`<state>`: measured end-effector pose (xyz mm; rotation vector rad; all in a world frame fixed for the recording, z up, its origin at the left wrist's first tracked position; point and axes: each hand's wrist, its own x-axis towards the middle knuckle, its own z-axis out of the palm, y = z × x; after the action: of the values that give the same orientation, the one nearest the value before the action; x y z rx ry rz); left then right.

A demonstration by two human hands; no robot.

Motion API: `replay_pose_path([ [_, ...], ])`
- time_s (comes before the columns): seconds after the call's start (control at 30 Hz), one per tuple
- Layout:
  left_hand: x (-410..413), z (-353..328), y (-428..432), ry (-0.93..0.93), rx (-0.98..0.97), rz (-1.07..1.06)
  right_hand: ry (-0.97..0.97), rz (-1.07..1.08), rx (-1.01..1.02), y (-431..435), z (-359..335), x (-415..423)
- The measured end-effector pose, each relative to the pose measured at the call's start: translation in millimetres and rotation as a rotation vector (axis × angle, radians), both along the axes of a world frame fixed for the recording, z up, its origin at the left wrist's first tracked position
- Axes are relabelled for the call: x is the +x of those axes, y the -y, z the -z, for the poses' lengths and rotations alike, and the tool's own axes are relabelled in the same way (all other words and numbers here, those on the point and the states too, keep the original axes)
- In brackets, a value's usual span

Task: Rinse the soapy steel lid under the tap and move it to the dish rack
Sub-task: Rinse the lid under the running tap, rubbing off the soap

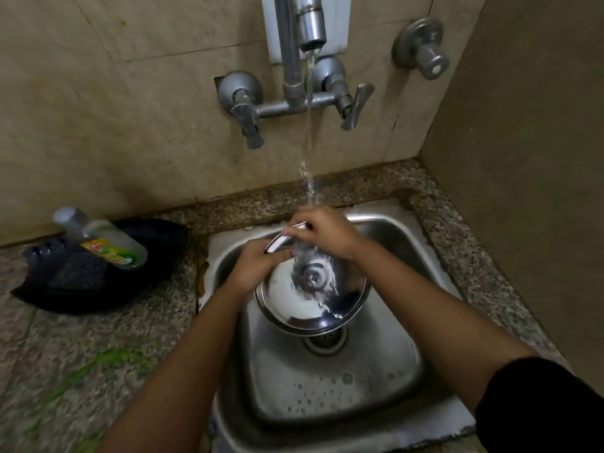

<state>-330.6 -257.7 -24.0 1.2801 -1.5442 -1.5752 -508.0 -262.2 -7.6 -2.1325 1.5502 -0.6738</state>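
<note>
Both hands, left hand (pixel 258 261) and right hand (pixel 322 232), have a closed grip on the steel lid's (pixel 310 302) far rim, so it hangs tilted toward me over the sink (pixel 385 364) under the tap (pixel 312 27), no rack visible.

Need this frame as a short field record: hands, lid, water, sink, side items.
left hand: grip on the lid's far left rim
right hand: grip on the lid's far rim, under the stream
lid: steel, tilted, held above the drain
tap: running, water falling onto hands and lid
sink: steel, wet, droplets on the floor
tray: black, on the counter to the left, holds a soap bottle and scrubber
dish rack: not in view
</note>
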Motion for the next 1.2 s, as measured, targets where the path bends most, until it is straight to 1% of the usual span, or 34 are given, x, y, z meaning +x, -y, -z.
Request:
replay_pose_path([
  [0.03, -2.0, -1.7, 1.3, 0.016, -0.036, 0.032, -0.059, -0.049, -0.017, 1.3, -1.2, 2.5],
  [0.07, -3.8, -3.3, 0.4, 0.010, -0.063, 0.033, -0.075, -0.055, -0.026, 2.4, 1.4, 0.8],
  [0.1, -5.7, -3.2, -1.9, -0.010, -0.076, 0.008, -0.040, -0.017, -0.010, 3.2, 5.7, -4.5],
  [0.13, -6.0, -1.7, -3.9, -0.041, -0.066, -0.034, 0.056, 0.069, 0.031, 3.4, 12.0, -12.7],
  [0.2, -2.4, 2.2, -5.7, -0.103, -0.010, -0.147, 0.342, 0.297, 0.116, 1.1, 22.5, -33.1],
  [0.23, 0.3, 4.5, -5.9, -0.123, 0.009, -0.192, 0.417, 0.384, 0.125, -0.6, 27.7, -40.9],
  [0.27, 2.2, 6.3, -5.0, -0.130, 0.020, -0.220, 0.391, 0.427, 0.107, -1.7, 30.9, -45.9],
  [0.3, 2.0, 7.2, -3.4, -0.124, 0.026, -0.230, 0.307, 0.418, 0.077, -1.4, 33.1, -46.1],
  [0.33, 0.2, 6.8, -1.6, -0.111, 0.021, -0.222, 0.204, 0.364, 0.034, -0.8, 31.4, -40.9],
  [0.37, -2.8, 5.2, -0.7, -0.091, -0.006, -0.193, 0.118, 0.275, -0.022, 1.1, 27.2, -31.3],
  [0.47, -12.8, 1.6, 0.4, 0.015, -0.160, -0.076, -0.128, -0.080, -0.217, 6.6, 9.2, 4.2],
  [0.5, -12.9, 3.4, 1.3, 0.043, -0.197, -0.054, -0.181, -0.163, -0.260, 8.1, 7.0, 10.1],
  [0.53, -11.6, 5.0, 0.8, 0.043, -0.202, -0.053, -0.178, -0.196, -0.267, 8.7, 7.5, 9.6],
  [0.57, -9.2, 6.4, -0.4, 0.021, -0.181, -0.073, -0.113, -0.172, -0.247, 9.1, 11.3, 4.2],
  [0.6, -5.7, 7.8, -1.7, -0.018, -0.146, -0.107, -0.002, -0.090, -0.204, 7.6, 16.1, -4.8],
  [0.67, 1.9, 10.6, -5.1, -0.083, -0.060, -0.199, 0.284, 0.171, -0.071, 4.2, 29.0, -27.4],
  [0.7, 5.2, 11.1, -7.2, -0.105, -0.019, -0.237, 0.405, 0.283, -0.011, 2.0, 34.3, -35.8],
  [0.73, 7.3, 10.8, -8.4, -0.131, 0.024, -0.248, 0.486, 0.354, 0.030, -0.1, 36.5, -40.6],
  [0.77, 7.3, 9.3, -7.5, -0.143, 0.061, -0.223, 0.517, 0.384, 0.052, -1.4, 35.6, -40.6],
  [0.83, 2.8, 1.5, -1.3, -0.100, 0.107, -0.102, 0.499, 0.316, 0.071, -2.1, 22.6, -32.4],
  [0.9, -4.7, -6.6, 7.8, -0.006, 0.032, 0.018, 0.366, 0.142, 0.073, -2.9, 5.2, -16.8],
  [0.93, -8.4, -9.1, 11.0, 0.004, -0.021, 0.052, 0.301, 0.066, 0.079, -3.4, -0.8, -9.5],
  [0.97, -11.5, -11.0, 12.1, -0.015, -0.048, 0.061, 0.261, 0.035, 0.077, -2.9, -4.1, -5.8],
  [1.0, -13.7, -11.3, 11.2, -0.042, -0.046, 0.036, 0.251, 0.054, 0.072, -2.0, -4.3, -7.2],
  [1.07, -12.0, -9.0, 6.3, -0.092, -0.025, -0.075, 0.298, 0.194, 0.088, -3.4, 1.5, -19.9],
  [1.13, -4.3, -3.5, 3.3, -0.167, 0.012, -0.198, 0.446, 0.356, 0.106, -6.4, 11.0, -37.0],
  [1.2, 2.9, -1.3, 2.3, -0.238, 0.108, -0.220, 0.577, 0.429, 0.092, -7.7, 17.2, -47.2],
])
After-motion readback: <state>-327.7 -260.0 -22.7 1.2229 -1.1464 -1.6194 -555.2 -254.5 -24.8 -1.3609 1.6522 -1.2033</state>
